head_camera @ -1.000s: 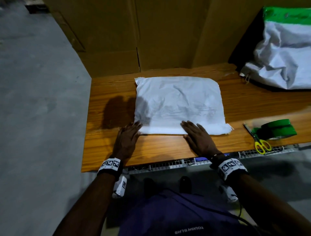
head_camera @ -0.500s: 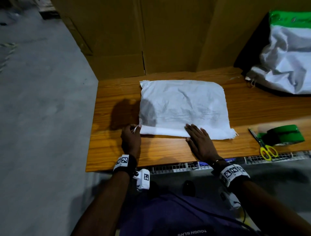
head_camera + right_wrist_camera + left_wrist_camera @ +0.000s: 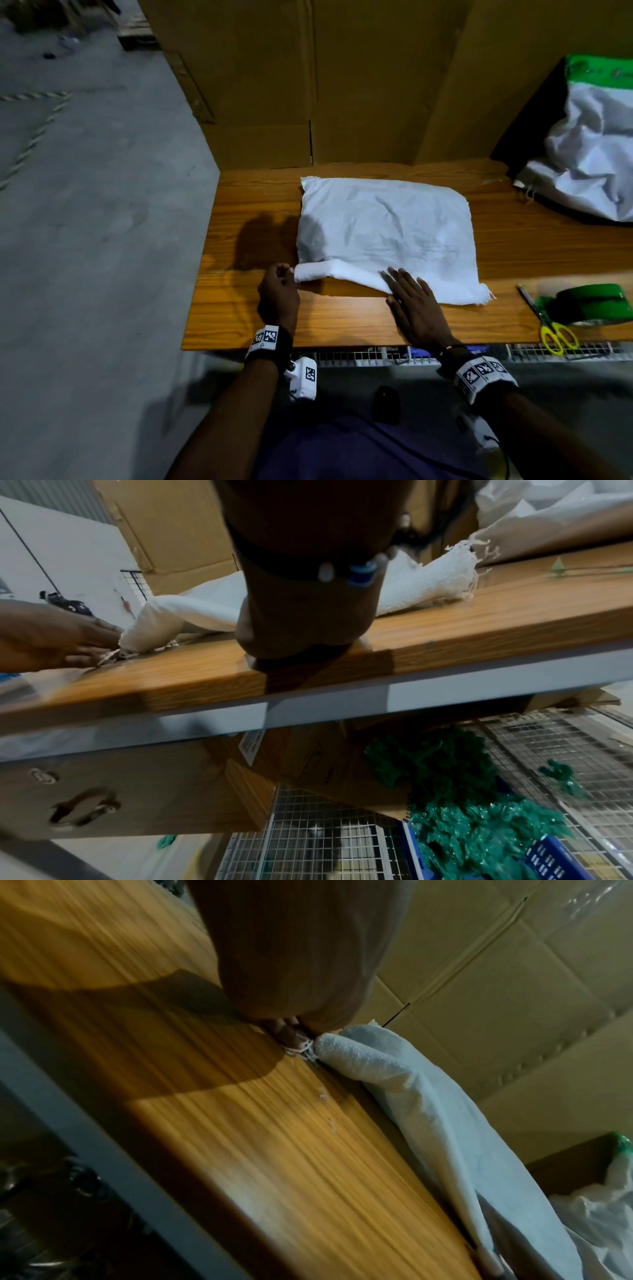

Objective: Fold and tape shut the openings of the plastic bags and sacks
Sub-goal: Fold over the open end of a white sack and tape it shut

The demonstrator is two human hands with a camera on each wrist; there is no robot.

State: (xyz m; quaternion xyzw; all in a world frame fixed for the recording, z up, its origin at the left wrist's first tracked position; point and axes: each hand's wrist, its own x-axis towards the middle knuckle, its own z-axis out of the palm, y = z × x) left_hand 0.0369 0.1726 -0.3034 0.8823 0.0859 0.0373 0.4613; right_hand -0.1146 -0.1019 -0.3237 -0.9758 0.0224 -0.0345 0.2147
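Fingers (image 3: 282,272) of left hand (image 3: 277,296) curled, pinching the near-left corner of the white woven sack (image 3: 383,233), that corner rolled over into a short tube; left wrist view shows frayed threads at the pinch point. Right hand (image 3: 416,308) flat, fingers straight and slightly spread, fingertips pressing the sack's near edge, palm on the bench (image 3: 342,318). Sack lies flat on the wooden bench, centre, far edge close to the cardboard boxes (image 3: 308,85) behind; near-right corner frayed, lying flat on the wood. Near edge between the two hands lifted a little, partly folded. Right of the sack, well apart: green tape roll (image 3: 596,303) lying on the bench, yellow-handled scissors (image 3: 548,325) just beside it at the bench's front edge. Far right: second white sack with green band (image 3: 596,144), crumpled, on the bench. Wire mesh shelf (image 3: 376,356) below the bench front; right wrist view shows green plastic clumps (image 3: 455,804) and a blue crate (image 3: 561,859) down there. Grey concrete floor (image 3: 85,240) to the left.
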